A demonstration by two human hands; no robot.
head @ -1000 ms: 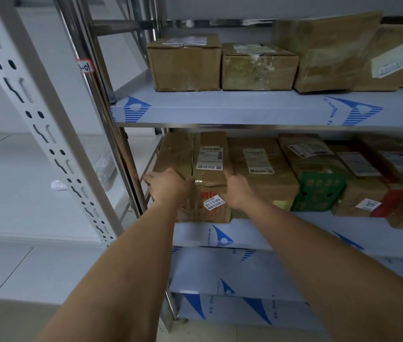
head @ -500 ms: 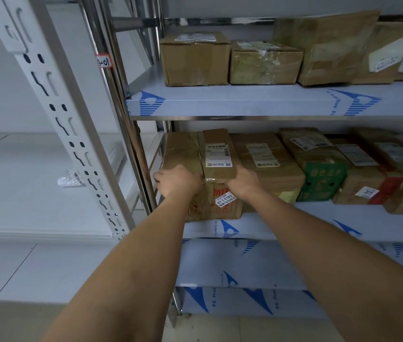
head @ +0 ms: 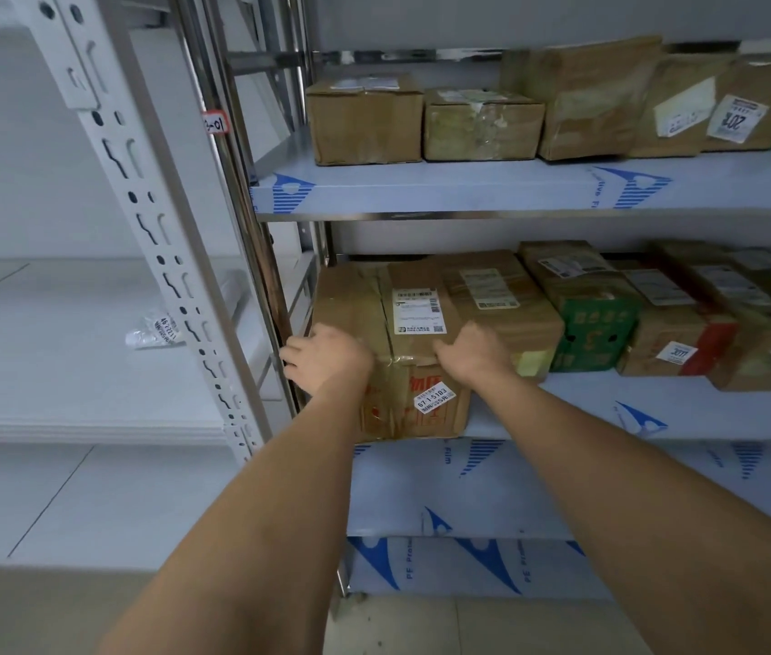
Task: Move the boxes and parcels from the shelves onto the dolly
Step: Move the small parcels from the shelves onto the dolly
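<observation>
The taped cardboard box (head: 402, 352) sits at the left end of the middle shelf (head: 657, 408), its front edge at or just over the shelf lip, and both hands are on it. The left hand (head: 327, 359) lies over the box's upper left front corner, fingers curled down the side next to the steel upright (head: 251, 257). The right hand (head: 473, 352) lies over the upper right front corner, fingers bent over the top edge where the box meets its neighbour (head: 506, 300). Each hand grips the box; how far the fingertips reach behind the edges is hidden. Both forearms stretch forward from the camera, nearly straight, converging on the box.

As for progress, the job looks barely begun, or at least far from done. Beyond the right hand the middle shelf carries a row of parcels, among them a green-printed carton (head: 596, 323) and one with a red side (head: 686, 342). Above the hands, the upper shelf (head: 468, 186) holds more boxes, a plain brown one (head: 364, 120) nearest the upright. The dolly is not in view, so what already rests on it cannot be told. The box in hand is not yet lifted clear.
</observation>
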